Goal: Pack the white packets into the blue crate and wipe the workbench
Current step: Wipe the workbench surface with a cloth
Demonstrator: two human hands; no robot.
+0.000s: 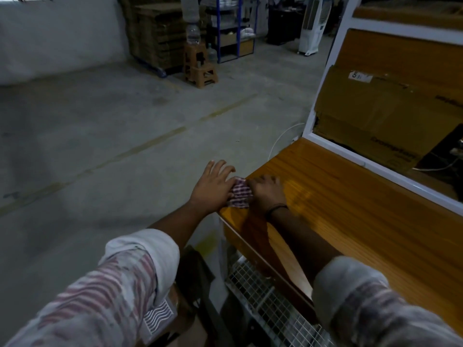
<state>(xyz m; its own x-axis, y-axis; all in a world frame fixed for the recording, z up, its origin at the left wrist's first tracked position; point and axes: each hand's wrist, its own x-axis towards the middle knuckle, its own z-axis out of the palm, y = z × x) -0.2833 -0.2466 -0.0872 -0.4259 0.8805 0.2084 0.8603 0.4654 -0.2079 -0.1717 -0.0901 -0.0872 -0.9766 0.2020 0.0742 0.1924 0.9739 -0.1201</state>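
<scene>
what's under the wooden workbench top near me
A white wire-mesh shelf shows under the workbench edge. What lies deeper is hidden by the top and the right arm; no blue crate or packets are visible.

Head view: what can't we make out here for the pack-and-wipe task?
- Blue crate and white packets: not in the head view, so packing progress is unknown.
- Checked cloth: mostly covered by the left hand and right hand, at the workbench corner.
- Workbench's near end: cut off by the frame edge.
- Cardboard box print: too blurred to read.
</scene>
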